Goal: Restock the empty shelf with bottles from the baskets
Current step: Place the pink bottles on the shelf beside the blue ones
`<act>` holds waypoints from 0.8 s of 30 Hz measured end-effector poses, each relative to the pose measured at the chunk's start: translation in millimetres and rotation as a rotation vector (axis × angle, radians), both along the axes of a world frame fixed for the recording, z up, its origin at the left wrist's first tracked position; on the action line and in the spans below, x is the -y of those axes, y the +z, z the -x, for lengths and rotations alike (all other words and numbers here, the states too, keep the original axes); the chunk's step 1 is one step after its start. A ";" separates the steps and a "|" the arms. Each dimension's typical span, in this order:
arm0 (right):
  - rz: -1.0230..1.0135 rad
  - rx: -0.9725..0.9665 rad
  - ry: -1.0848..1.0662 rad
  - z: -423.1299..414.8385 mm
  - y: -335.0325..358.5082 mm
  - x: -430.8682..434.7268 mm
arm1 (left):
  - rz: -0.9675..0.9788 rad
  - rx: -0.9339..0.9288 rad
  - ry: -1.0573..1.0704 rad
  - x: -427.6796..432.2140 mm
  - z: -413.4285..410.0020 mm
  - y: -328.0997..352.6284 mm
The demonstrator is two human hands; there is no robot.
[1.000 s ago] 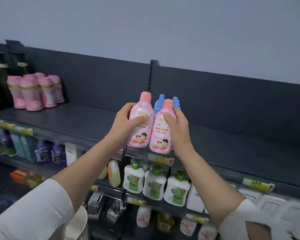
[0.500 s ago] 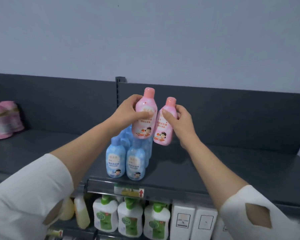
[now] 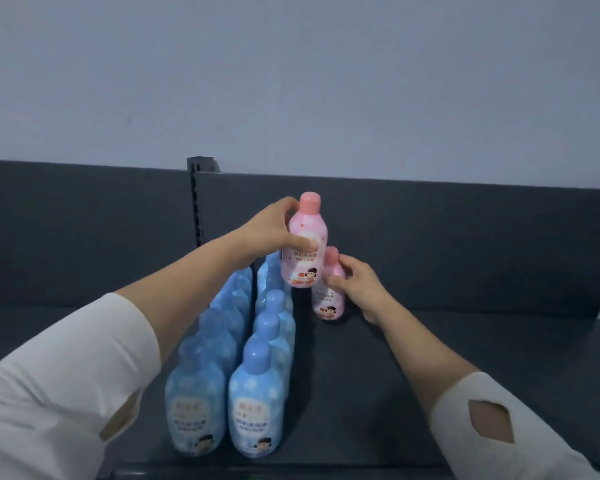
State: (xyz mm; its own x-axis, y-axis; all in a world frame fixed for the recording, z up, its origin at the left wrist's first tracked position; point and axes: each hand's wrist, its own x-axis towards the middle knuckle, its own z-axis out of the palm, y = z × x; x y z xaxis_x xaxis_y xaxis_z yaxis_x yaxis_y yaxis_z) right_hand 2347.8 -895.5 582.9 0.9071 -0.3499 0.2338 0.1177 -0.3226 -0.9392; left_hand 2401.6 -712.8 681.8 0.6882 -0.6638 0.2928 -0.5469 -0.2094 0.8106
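Observation:
My left hand [image 3: 274,230] grips a pink bottle [image 3: 305,247] upright in the air above the dark shelf [image 3: 430,358]. Just behind and below it, a second pink bottle [image 3: 329,299] stands on the shelf near the back panel, and my right hand [image 3: 361,289] holds it by its right side. Two rows of blue bottles [image 3: 257,393] run from the shelf's front edge toward the back, directly left of the pink bottles.
The dark back panel [image 3: 465,237] rises behind the bottles, with a slotted upright post [image 3: 196,202] at its left. The shelf surface stretches to the right of the pink bottles. A grey wall fills the upper view.
I have moved in closer and higher over the shelf. My right hand has lowered its pink bottle onto the shelf at the back. My left hand still holds its bottle raised.

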 end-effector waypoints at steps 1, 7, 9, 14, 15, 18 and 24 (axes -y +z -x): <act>-0.005 -0.018 0.004 -6.3 -4.5 4.1 | -0.006 0.001 -0.004 3.9 -3.0 -0.6; -0.013 -0.129 0.079 -38.9 -18.6 18.4 | -0.070 0.006 0.008 20.4 -20.1 -4.5; 0.015 -0.145 0.097 -48.0 -23.0 18.7 | -0.107 0.020 0.023 22.7 -26.3 -7.1; 0.228 -0.075 -0.004 -57.2 -28.3 22.1 | -0.169 0.064 0.052 27.5 -37.7 -11.2; 0.230 -0.056 -0.027 -56.7 -29.0 22.9 | -0.174 0.066 0.056 29.0 -38.2 -11.9; 0.342 -0.055 -0.068 -54.4 -29.0 21.7 | -0.187 0.058 0.053 34.6 -36.8 -14.6; 0.360 0.054 -0.127 -36.5 -5.5 19.3 | -0.263 0.094 0.078 44.4 -37.9 -18.8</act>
